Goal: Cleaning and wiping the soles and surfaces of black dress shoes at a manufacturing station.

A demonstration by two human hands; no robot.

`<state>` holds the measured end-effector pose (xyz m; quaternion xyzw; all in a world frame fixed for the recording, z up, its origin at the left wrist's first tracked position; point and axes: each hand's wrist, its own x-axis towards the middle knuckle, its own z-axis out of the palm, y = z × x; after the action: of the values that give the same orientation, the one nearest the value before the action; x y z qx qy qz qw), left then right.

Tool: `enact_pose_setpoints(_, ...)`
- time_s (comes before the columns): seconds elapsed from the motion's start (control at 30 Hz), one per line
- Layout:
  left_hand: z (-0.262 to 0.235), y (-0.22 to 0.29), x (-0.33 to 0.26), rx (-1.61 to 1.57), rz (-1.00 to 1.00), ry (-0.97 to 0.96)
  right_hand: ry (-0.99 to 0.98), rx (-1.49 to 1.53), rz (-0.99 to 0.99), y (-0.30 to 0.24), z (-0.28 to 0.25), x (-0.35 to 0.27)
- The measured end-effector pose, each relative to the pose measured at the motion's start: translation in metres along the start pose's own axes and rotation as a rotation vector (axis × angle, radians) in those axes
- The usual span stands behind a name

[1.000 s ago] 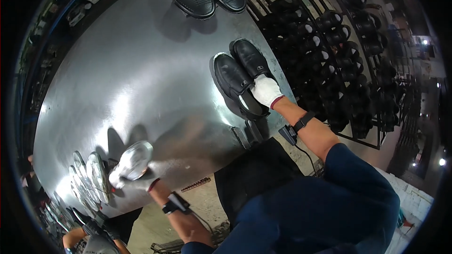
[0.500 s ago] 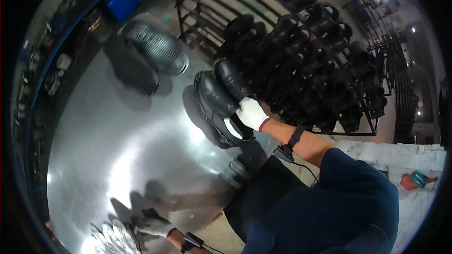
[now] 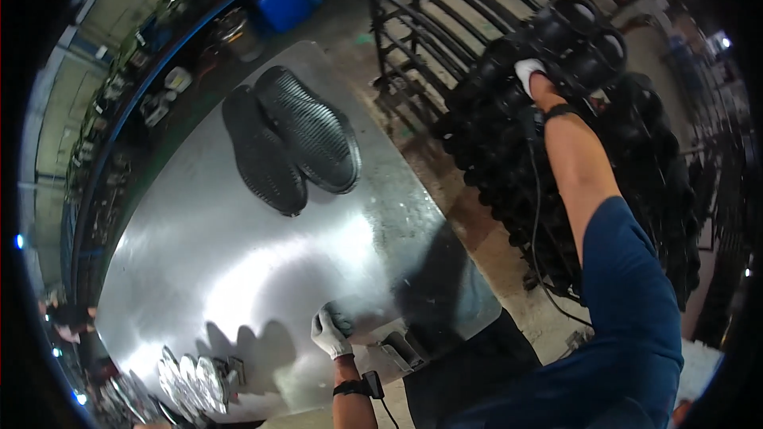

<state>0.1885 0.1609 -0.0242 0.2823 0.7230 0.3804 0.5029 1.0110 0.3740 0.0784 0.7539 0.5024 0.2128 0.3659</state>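
My right hand [image 3: 528, 75], in a white glove, reaches out to the rack and closes on black shoes [image 3: 499, 97]; its fingertips are partly hidden and the shoes blend into the others around them. Low over the near part of the metal table [image 3: 238, 214], my gloved left hand [image 3: 331, 334] has bent fingers; their dark tips are blurred. Two black shoe soles lie on the table beyond it: a flatter dark sole [image 3: 262, 151] and a ribbed, shiny sole [image 3: 314, 131], side by side with treads up.
Several silver, shiny shoe-shaped pieces [image 3: 191, 381] stand at the near left table edge. A metal bracket [image 3: 404, 349] sits at the near edge. The bar rack [image 3: 437, 32] with many black shoes stands right. A blue bin [image 3: 282, 4] is beyond the table.
The pair of black shoes has left the table with my right hand, which moved up and right to the rack. My left hand moved right, away from the silver pieces. The view shifted.
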Motion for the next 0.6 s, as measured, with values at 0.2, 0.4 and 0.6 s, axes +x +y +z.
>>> enact_pose_setpoints(0.2, -0.045, 0.037, -0.023, 0.006, 0.023, 0.158, 0.445, 0.766, 0.725, -0.160, -0.217, -0.066)
enact_pose_setpoints(0.4, -0.040, 0.020, -0.019, -0.068, -0.035, 0.187, 0.092, 1.573, -0.215, -0.255, -0.451, -0.135)
enact_pose_setpoints(0.6, -0.044, 0.000, -0.016, -0.052, 0.072, 0.167, -0.091, 1.177, -0.136, -0.304, -0.533, -0.104)
